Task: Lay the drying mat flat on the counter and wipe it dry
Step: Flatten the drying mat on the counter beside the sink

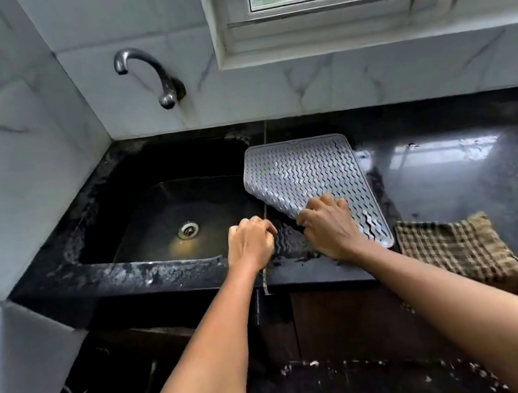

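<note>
Black shiny tabletop (458, 195) by a dark sink (165, 220), with a grey drying mat (301, 171) lying just right of the sink.

The mat looks soft, bendy and light, and likely wet and slippery, so its edges are the best place to hold. Its near left corner is peeled up. The right hand (328, 225) pinches that corner. The left hand (250, 241) is curled beside it, its grip unclear. Wavy ridges cover the mat. A checked cloth (454, 252) lies near right.

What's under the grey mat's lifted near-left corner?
Under the raised corner of the grey ribbed silicone drying mat, pinched by the right hand, lies wet black stone counter with wavy water marks. The rest beneath is covered.
</note>
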Demonstrator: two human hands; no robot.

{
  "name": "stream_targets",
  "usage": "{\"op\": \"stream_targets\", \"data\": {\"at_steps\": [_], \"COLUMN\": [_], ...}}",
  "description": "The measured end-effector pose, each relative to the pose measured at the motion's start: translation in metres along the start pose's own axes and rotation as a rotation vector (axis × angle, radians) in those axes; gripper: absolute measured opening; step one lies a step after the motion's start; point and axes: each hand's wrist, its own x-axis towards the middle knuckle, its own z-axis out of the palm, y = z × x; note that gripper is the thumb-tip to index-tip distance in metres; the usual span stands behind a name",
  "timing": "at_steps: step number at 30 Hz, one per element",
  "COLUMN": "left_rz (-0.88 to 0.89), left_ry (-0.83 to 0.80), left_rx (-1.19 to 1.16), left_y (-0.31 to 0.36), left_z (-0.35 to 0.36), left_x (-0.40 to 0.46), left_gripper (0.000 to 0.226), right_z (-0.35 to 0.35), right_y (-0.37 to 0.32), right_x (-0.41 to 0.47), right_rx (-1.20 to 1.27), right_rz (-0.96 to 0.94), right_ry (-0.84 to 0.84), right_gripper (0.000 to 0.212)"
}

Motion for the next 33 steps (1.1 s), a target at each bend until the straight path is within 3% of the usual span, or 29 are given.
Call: {"op": "stream_targets", "data": {"at_steps": [4, 9, 14, 19, 23, 25, 27, 33], "left_rz": [-0.036, -0.052, -0.050, 0.026, 0.144, 0.183, 0.216, 0.255], "left_ry": [-0.045, -0.042, -0.058, -0.068, -0.184, -0.239, -0.242, -0.103], "left_rx": [-0.020, 0.024, 0.086, 0.025, 0.186, 0.256, 0.303, 0.263], "left_y": [0.008, 0.026, 0.041, 0.061, 0.065, 0.066, 0.067, 0.071], "left_z": [0.019, 0.030, 0.028, 0.033, 0.038, 0.039, 0.038, 0.034], "left_x": [0.016, 0.046, 0.071, 0.087, 0.096, 0.103, 0.110, 0.122], "left_gripper": [0.029, 0.028, 0.029, 0.053, 0.078, 0.085, 0.083, 0.057], "right_z": [0.008, 0.013, 0.014, 0.014, 0.014, 0.014, 0.015, 0.018], "right_y": [0.013, 0.037, 0.053, 0.072, 0.094, 0.102, 0.106, 0.111], "right_x": [0.013, 0.048, 0.067, 0.074, 0.080, 0.083, 0.086, 0.084], "right_rx": [0.143, 0.025, -0.178, -0.261, -0.317, -0.319, -0.268, 0.041], "right_rz": [-0.115, -0.204, -0.302, -0.213, -0.098, -0.067, -0.051, 0.047], "right_ry": [-0.145, -0.348, -0.272, -0.317, -0.464, -0.470, -0.407, -0.223], "right_gripper": [0.028, 0.033, 0.049, 0.082, 0.100, 0.095, 0.074, 0.046]}}
